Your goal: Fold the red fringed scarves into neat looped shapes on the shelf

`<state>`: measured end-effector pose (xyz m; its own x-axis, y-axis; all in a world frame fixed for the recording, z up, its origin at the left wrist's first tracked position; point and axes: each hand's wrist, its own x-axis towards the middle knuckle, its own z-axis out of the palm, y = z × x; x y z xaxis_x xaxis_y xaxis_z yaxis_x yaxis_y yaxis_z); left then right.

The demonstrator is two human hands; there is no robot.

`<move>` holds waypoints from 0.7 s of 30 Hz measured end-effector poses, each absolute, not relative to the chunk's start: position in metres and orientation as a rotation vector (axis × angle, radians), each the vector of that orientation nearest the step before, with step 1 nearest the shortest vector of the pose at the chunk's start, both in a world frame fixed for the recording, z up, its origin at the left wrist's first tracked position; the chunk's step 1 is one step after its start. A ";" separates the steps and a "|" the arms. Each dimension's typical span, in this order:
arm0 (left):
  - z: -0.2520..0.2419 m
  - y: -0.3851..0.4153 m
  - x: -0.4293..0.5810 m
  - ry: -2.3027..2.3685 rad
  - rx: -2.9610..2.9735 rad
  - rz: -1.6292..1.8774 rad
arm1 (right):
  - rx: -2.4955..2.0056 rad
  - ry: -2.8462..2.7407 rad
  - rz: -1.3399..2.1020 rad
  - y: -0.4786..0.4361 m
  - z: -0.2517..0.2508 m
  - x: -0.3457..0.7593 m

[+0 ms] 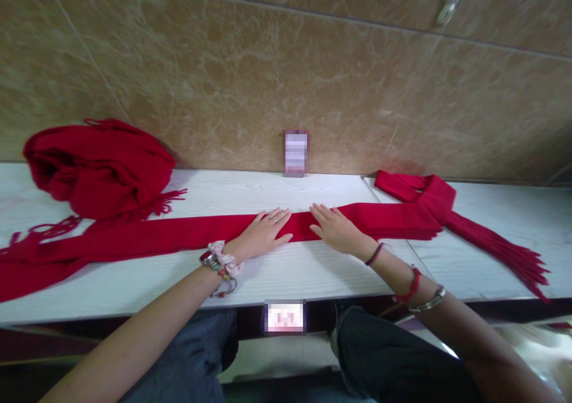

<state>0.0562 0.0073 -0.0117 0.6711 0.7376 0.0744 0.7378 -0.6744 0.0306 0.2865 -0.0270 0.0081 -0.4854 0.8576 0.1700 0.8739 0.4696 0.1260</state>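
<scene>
Rests left hand (259, 236) and right hand (338, 230) palm-down on the long red scarf (152, 237), both unclenched and flat. Has a bunched red heap (100, 170) to the left

From here I see a ring (274, 219) on the left hand (258, 236), pink scrunchie (229, 261) and beads (220, 270) below it; dark band (375, 255), red bracelet (416, 281), silver bangle (431, 301) on the right arm (394, 265); dark trousers (179, 355).
</scene>
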 end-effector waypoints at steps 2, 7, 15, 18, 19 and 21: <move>-0.010 0.006 0.057 -1.275 -2.863 -0.125 | -1.409 -2.726 -0.218 -0.030 -0.002 0.277; -0.007 0.004 0.058 -1.292 -2.866 -0.123 | -1.479 -2.784 -0.146 -0.032 -0.003 0.280; -0.009 0.004 0.056 -1.279 -2.865 -0.152 | -1.549 -2.652 -0.205 -0.024 0.007 0.263; -0.010 0.005 0.050 -1.329 -2.822 -0.156 | -1.522 -2.651 -0.205 -0.019 -0.003 0.259; -0.010 0.005 0.047 -1.358 -2.801 -0.155 | -1.514 -2.655 -0.209 -0.018 -0.006 0.260; -0.010 0.005 0.041 -1.412 -2.760 -0.147 | -1.512 -2.665 -0.214 -0.018 -0.009 0.264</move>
